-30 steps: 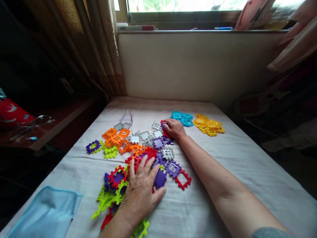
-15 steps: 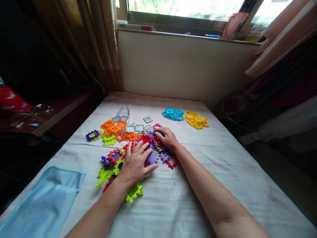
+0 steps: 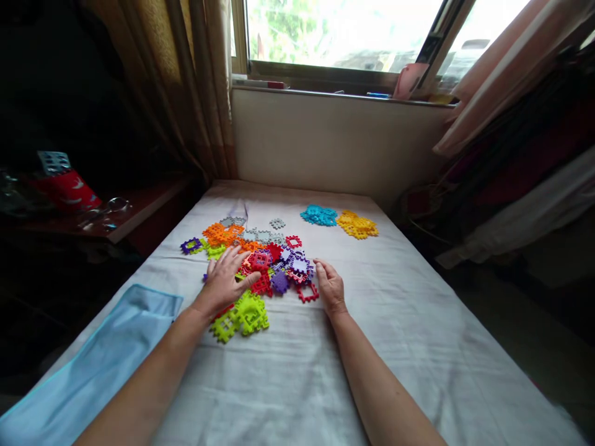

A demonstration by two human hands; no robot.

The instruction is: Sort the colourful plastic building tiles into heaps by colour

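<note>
Overlying a mixed pile of pieces was the left hand, fingers spread; beside purple pieces, the right hand curled, grip indeterminable.

The left forearm is stretched forward and inward from the lower left, the right forearm from the lower right; both are bared. The left hand is held palm down, its fingers spread and its thumb extended inward. The right hand is turned thumb-side inward, its fingers loosely curled. The hands are held apart.
</note>
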